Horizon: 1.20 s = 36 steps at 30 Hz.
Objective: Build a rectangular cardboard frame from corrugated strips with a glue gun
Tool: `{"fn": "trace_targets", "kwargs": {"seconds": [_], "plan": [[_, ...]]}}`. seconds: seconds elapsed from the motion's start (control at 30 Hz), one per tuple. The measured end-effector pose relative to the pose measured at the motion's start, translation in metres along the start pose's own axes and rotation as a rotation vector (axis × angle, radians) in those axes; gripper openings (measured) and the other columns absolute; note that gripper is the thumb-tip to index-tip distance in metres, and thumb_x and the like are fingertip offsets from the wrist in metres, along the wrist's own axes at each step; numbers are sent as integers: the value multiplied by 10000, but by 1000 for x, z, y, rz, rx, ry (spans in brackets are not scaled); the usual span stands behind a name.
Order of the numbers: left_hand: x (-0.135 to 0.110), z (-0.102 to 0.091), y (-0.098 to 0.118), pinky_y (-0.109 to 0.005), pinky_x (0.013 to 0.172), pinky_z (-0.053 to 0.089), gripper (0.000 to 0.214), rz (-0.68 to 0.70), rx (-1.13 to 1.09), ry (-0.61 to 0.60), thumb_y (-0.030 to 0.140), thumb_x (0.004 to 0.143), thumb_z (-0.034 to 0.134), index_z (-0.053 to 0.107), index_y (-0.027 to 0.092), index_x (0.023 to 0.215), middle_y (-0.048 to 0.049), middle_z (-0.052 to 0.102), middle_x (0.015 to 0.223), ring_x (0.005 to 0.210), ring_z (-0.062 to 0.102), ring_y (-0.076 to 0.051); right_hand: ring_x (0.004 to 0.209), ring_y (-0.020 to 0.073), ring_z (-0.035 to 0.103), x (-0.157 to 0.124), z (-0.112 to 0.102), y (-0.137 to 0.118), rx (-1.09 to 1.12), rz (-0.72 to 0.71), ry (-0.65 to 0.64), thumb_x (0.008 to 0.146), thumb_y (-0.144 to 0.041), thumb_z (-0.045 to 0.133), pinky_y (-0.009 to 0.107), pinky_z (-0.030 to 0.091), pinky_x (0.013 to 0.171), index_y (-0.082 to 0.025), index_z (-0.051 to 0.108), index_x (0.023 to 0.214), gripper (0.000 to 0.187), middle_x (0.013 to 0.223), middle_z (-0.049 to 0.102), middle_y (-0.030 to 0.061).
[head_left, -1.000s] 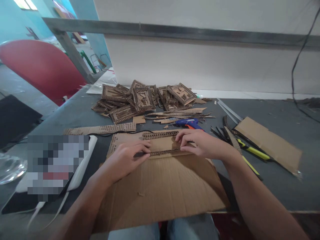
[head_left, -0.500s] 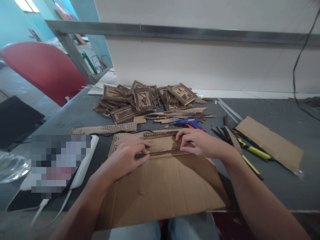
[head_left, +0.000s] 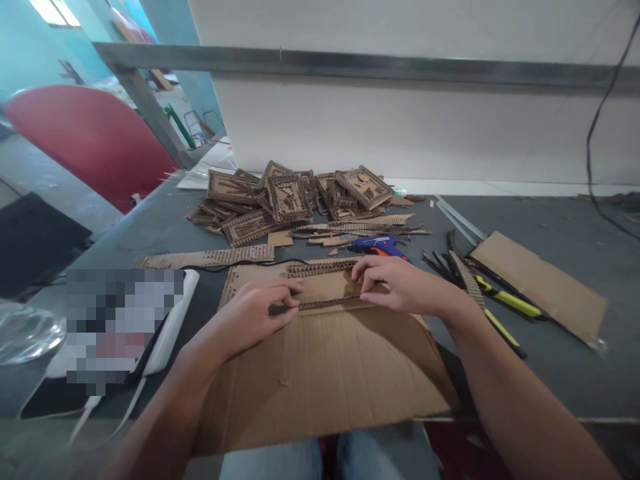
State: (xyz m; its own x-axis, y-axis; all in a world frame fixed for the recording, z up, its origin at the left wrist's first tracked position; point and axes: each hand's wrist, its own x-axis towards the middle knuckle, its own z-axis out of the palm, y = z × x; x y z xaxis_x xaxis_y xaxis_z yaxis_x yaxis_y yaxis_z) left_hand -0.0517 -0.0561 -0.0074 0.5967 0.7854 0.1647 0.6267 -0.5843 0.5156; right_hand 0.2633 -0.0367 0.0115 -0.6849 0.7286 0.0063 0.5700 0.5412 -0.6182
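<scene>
Between my hands a thin corrugated cardboard strip (head_left: 327, 304) runs along the near edge of a small cardboard panel (head_left: 320, 288). My left hand (head_left: 263, 305) pinches the strip's left end with thumb and fingers. At its right end, my right hand (head_left: 383, 283) grips the strip with curled fingers, its upper fingers close to the far strip. Along the panel's far edge stands a second, doubled corrugated strip (head_left: 320, 269). Underneath lies a large cardboard sheet (head_left: 330, 380), its near edge reaching over my lap. The strip's two ends are covered by my fingers.
Behind sits a pile of small cardboard frames (head_left: 290, 197) with loose strips (head_left: 360, 230). A blue glue gun (head_left: 375, 245) lies beyond my right hand. Yellow-black cutters (head_left: 507, 298) and a cardboard piece (head_left: 540, 283) are at right. A phone on a white device (head_left: 173, 323) with cables is at left.
Both hands keep their hold on the strip, almost unmoved. The view has shifted very slightly.
</scene>
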Motion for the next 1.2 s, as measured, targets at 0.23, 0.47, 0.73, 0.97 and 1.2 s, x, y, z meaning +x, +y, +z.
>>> {"fn": "trace_targets", "kwargs": {"seconds": [0.23,0.47,0.73,0.97,1.2], "plan": [[0,0,-1,-394,1024,546,120,-10,-26,11,235,892,627,649,221,775,-29,768,1182,1158,699,-227,1003,205,672,0,0,-1,-8,21,1,897,-199,632,333,511,861,-191,686,766,142,1157,663,104],[0,0,-2,-406,1039,545,116,-4,-19,11,205,877,628,650,217,764,-39,770,1176,1165,698,-234,992,204,671,1,0,0,-9,21,6,888,-198,643,343,509,876,-195,686,756,138,1148,668,100],[0,0,-1,-400,1036,553,120,0,-36,17,195,867,635,660,221,752,-37,775,1160,1155,704,-231,974,201,669,1,1,0,12,23,15,873,-192,655,349,508,881,-198,698,745,134,1132,671,94],[1,0,-2,-399,1030,552,123,2,-38,14,203,873,638,655,219,752,-37,772,1166,1152,706,-230,989,204,668,2,0,-1,16,39,6,875,-188,656,349,504,890,-194,695,741,140,1144,668,98],[0,1,-3,-392,1031,553,126,10,-47,19,208,880,637,665,217,758,-44,774,1161,1160,703,-229,967,201,669,3,0,-1,32,49,1,872,-186,662,337,516,850,-196,705,736,143,1130,670,96]]}}
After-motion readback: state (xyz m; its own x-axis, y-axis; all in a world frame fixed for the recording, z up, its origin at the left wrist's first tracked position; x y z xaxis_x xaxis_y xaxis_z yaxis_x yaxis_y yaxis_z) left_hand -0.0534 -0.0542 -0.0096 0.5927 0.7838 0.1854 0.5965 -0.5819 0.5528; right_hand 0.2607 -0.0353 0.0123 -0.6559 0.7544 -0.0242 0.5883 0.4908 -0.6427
